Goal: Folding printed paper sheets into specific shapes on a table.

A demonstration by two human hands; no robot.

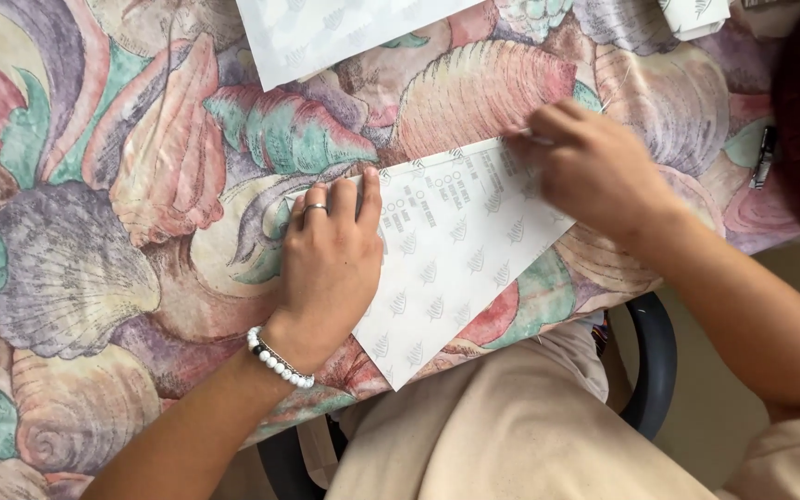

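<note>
**Two hands on one printed sheet**

One white sheet (460, 264), patterned with small grey leaf marks and printed near its top with lines of text and little circles, lies skewed on the tabletop (94, 231), just below the middle of the view. Its lower corner points toward six o'clock and juts a little over the tabletop's near edge, above the person's lap.

At nine o'clock of the sheet, the left hand (331, 264) rests palm down on its left edge, its fingers (369, 194) stretched out flat and close together, pinning the paper without gripping anything. A ring sits on one finger, and a bracelet of white beads (280, 358) circles the wrist.

At one o'clock of the sheet, the right hand (594, 167) lies over the upper right corner, knuckles up and fingers curled in. A thin pale tip shows just past them at the paper's top edge; whether the hand holds a pen there I cannot tell.

Further out, the tabletop is covered in a cloth of large seashells in pink, green and mauve. A second white sheet (326, 32) lies at twelve o'clock, well apart from the first. A dark pen-like object (765, 156) rests at three o'clock near the tabletop's right edge. At six o'clock the person's beige trousers (502, 426) and a black chair (652, 370) show.
</note>
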